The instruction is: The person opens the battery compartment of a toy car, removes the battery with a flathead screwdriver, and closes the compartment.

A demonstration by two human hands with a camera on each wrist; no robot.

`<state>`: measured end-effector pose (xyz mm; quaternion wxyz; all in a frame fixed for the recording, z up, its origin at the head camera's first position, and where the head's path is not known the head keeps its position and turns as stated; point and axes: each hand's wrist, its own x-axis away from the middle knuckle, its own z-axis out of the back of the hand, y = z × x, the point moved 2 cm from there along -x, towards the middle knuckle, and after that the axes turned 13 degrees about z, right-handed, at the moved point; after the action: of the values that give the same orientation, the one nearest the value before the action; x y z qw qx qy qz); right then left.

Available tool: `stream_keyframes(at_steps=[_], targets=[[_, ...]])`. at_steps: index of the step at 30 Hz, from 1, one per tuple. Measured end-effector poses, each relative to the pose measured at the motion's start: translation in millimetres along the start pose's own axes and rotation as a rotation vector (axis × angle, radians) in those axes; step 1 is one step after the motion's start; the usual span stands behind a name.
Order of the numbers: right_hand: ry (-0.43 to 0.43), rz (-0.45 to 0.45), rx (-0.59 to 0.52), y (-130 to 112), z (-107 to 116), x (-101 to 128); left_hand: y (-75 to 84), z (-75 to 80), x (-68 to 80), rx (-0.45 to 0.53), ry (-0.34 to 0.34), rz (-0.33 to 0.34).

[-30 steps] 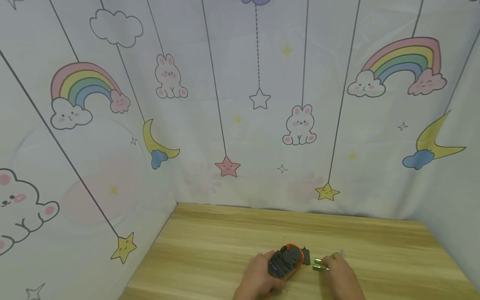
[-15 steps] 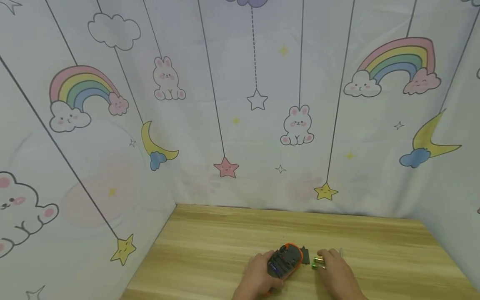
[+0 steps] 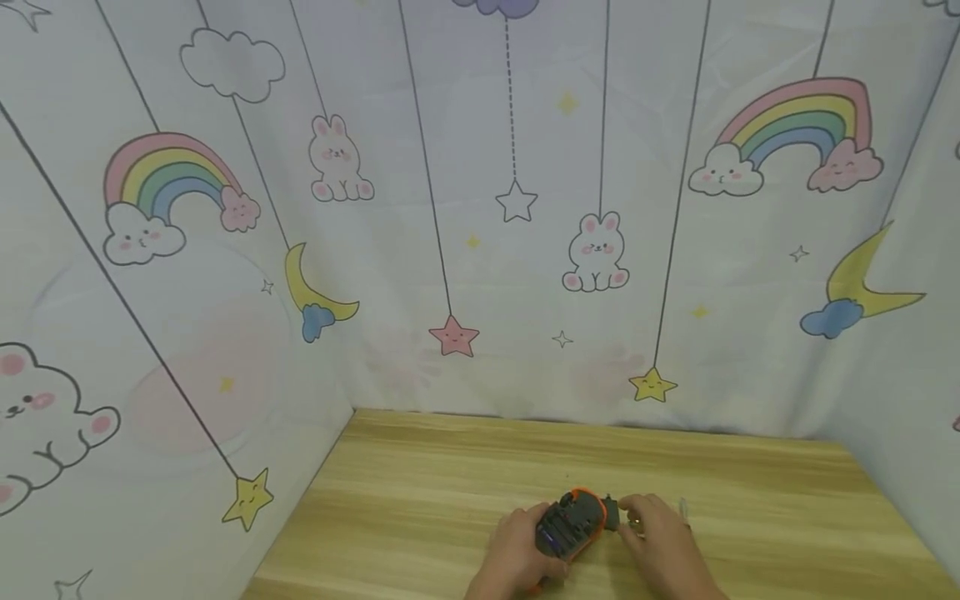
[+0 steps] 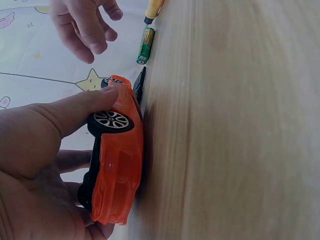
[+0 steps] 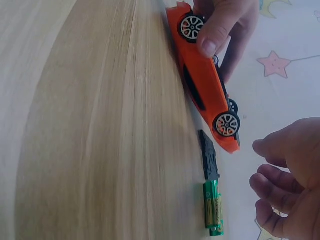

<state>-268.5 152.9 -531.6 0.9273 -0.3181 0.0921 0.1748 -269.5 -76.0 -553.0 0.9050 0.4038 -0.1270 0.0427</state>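
An orange toy car (image 3: 573, 525) lies upside down on the table, its black underside and battery compartment facing up. My left hand (image 3: 517, 546) grips it by the sides, the thumb (image 4: 102, 97) on the bodywork near a wheel. Just past the car's end lies a small black battery cover (image 5: 209, 155). Green-and-gold batteries (image 5: 213, 207) lie beside that cover; in the head view my right hand (image 3: 660, 533) partly hides them. Its fingers are loosely bent above the batteries and cover, holding nothing.
A yellow-handled tool (image 4: 154, 9) with a dark end lies beyond the batteries. The wood-grain table (image 3: 420, 475) meets a white cloth backdrop (image 3: 510, 275) with printed rabbits, stars and rainbows at its back and sides.
My right hand has let go of the batteries and moved slightly left, toward the battery cover. My left hand and the toy car have stayed in place.
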Motion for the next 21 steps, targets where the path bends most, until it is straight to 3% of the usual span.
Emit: stream_keyframes(at_steps=[4,9,18,21], targets=[[-0.039,-0.023,-0.061,-5,-5,-3,-2.1,-1.4,-2.1,0.016,-0.005,-0.009],[-0.079,0.014,-0.069,-10,-14,-8,-1.5,-0.6,-4.0,0.03,-0.022,-0.01],[-0.137,0.281,-0.093,-20,-38,-11,-4.0,-0.1,-3.3,0.067,-0.033,-0.026],[-0.146,0.315,-0.099,-20,-45,-10,-5.9,-1.1,-4.6,0.059,-0.026,-0.05]])
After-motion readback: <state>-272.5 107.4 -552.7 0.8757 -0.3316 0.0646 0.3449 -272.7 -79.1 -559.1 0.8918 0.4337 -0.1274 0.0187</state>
